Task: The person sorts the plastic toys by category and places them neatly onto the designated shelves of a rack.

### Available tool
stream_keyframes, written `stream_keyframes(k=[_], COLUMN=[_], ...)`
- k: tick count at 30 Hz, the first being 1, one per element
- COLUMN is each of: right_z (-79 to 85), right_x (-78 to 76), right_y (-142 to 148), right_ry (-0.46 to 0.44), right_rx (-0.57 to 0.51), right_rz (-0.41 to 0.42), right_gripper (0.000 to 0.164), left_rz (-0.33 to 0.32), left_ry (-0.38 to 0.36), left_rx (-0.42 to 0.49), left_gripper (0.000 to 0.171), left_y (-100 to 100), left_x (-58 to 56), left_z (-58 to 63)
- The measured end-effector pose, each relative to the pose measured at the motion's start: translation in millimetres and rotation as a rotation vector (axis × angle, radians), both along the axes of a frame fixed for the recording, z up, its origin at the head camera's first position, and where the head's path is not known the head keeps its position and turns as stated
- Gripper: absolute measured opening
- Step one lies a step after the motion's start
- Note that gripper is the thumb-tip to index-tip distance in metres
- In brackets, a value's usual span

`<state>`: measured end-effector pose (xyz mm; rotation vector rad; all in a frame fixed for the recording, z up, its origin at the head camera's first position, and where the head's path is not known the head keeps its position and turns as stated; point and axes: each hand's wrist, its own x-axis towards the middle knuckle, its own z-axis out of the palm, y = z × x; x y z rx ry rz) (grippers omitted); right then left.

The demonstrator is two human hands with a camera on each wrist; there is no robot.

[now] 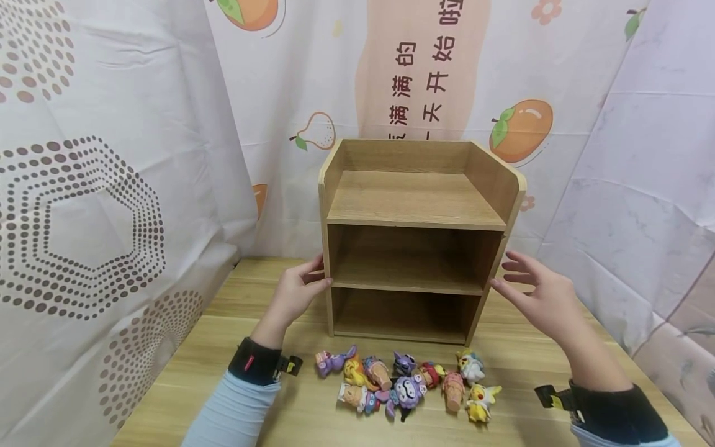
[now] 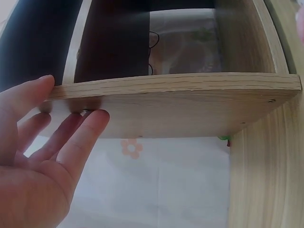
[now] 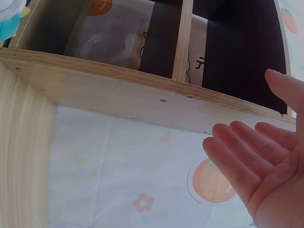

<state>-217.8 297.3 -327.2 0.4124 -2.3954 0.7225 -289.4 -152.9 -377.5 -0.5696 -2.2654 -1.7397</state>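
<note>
A light wooden shelf unit (image 1: 416, 288) with an open top and two compartments stands upright on the table. My left hand (image 1: 298, 290) is at its left side; in the left wrist view the thumb lies at the front edge and the fingertips touch the outer side panel (image 2: 180, 111). Beside the right side panel (image 3: 156, 99) is my right hand (image 1: 544, 298), fingers spread and fairly straight, holding nothing. Whether its thumb touches the edge I cannot tell. In front of the shelf lie several small toy figures, among them a purple one (image 1: 410, 391) and a yellow one (image 1: 480, 403).
The wood-grain table (image 1: 301, 422) runs under the shelf and figures. A printed curtain (image 1: 290, 205) hangs behind, with more cloth (image 1: 184, 186) along the left and right. More figures, such as a pink one (image 1: 454, 391), lie close to the shelf's front.
</note>
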Motion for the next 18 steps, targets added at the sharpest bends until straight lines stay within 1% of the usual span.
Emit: stream_keyframes(k=[1, 3, 7, 10, 15, 18], right_z=[0.7, 1.5, 2.5, 2.7, 3.7, 3.5], right_x=[1.6, 4.1, 8.8, 11.9, 15.6, 17.2], right_y=[0.3, 0.4, 0.2, -0.7, -4.2, -6.8], right_ry=[-0.001, -0.002, -0.010, -0.017, -0.042, -0.060], right_rx=[0.006, 0.017, 0.024, 0.030, 0.080, 0.092], right_rz=[-0.005, -0.016, -0.008, 0.025, 0.054, 0.081], right_gripper=[0.060, 0.055, 0.047, 0.045, 0.044, 0.043], left_rz=[-0.002, 0.004, 0.008, 0.016, 0.022, 0.031], left_ry=[0.003, -0.001, -0.004, -0.007, -0.015, -0.017], left_rx=[0.005, 0.005, 0.018, 0.022, 0.032, 0.022], left_gripper=[0.059, 0.059, 0.057, 0.055, 0.052, 0.052], left_y=[-0.8, -0.8, -1.0, -1.6, -1.6, -0.9], left_x=[-1.3, -0.7, -0.5, -1.3, -2.5, -1.2], left_z=[-2.6, -3.6, -5.3, -7.1, -9.4, -8.4])
